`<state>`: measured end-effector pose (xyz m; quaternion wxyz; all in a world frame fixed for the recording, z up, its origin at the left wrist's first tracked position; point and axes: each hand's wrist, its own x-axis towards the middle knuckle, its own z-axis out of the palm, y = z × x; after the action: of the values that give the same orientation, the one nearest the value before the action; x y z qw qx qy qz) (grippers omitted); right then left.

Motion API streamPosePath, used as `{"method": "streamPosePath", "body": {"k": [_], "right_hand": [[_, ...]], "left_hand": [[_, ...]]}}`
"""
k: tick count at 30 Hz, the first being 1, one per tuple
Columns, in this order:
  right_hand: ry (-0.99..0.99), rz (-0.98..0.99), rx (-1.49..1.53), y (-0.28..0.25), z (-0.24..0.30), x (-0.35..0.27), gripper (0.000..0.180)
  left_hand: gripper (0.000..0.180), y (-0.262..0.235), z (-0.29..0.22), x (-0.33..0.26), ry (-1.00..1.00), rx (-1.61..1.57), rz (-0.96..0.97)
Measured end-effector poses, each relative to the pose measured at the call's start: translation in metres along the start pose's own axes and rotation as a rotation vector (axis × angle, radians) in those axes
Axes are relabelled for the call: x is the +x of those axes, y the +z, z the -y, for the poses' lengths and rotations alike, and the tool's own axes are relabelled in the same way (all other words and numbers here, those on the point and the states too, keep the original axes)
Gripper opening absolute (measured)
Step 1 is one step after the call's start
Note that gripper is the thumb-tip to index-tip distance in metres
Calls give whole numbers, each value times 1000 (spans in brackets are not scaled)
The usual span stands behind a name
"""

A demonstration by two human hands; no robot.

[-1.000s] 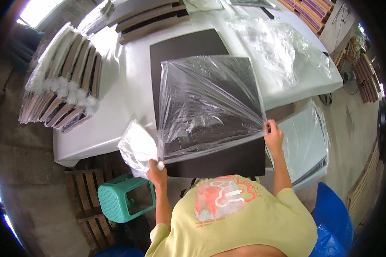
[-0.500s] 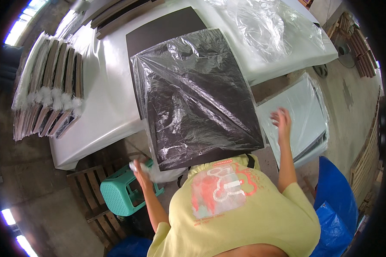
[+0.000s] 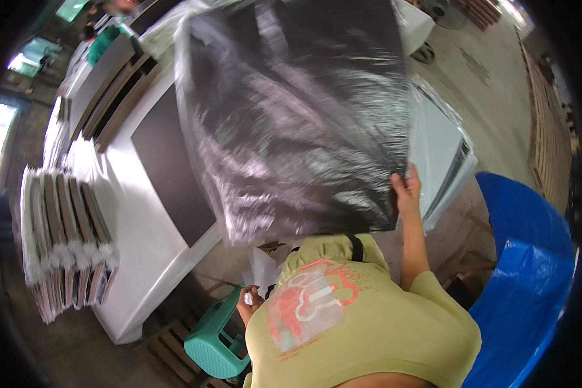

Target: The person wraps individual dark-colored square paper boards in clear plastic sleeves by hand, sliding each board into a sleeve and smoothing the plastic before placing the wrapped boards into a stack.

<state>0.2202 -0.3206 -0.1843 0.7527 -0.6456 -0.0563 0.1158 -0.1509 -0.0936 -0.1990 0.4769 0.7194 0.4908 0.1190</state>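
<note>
One film-covered black panel (image 3: 297, 129) is being handled at the white table's (image 3: 143, 258) near edge, its lower right side pinched by the right hand (image 3: 407, 195), a white wad (image 3: 248, 298) clasped in the curled left hand (image 3: 247, 312), and steady two-sided support seemingly called for.

Grips a film-covered dark board (image 3: 297, 123) at its lower right edge with the right hand (image 3: 407, 194), beside pale wrapped sheets (image 3: 435, 139). Pinches a small white object (image 3: 248, 298), too small to identify, in the left hand (image 3: 252, 304), low near a green stool (image 3: 216, 349). Has, farther left, a dark sheet (image 3: 174, 174) lying on a white table (image 3: 152, 278) near upright wrapped panels (image 3: 68, 226), and, at right, a blue tarp (image 3: 530, 278).
</note>
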Motion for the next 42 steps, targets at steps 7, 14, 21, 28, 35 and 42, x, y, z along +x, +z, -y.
{"method": "streamPosePath", "body": {"k": [7,14,21,28,35,42], "right_hand": [[97,-903,-30,-160,-55,-28,59],[232,-870,-145,-245,-153,-7,66],[349,-946,-1083,-159,-105,31,55],[-342,554,-246,161,-11,-15,32],[-504,1072,-86,296,48,-100,21],[-320,1080,-126,319,24,-97,16]], "left_hand": [[23,18,-25,48,154,-91,-19],[23,20,-67,69,312,58,144],[52,-21,-115,88,289,-485,-96],[50,-26,-139,85,327,-1212,-147],[63,-23,-148,77,431,-1333,-165],[63,-14,-122,69,259,-1030,-55]]}}
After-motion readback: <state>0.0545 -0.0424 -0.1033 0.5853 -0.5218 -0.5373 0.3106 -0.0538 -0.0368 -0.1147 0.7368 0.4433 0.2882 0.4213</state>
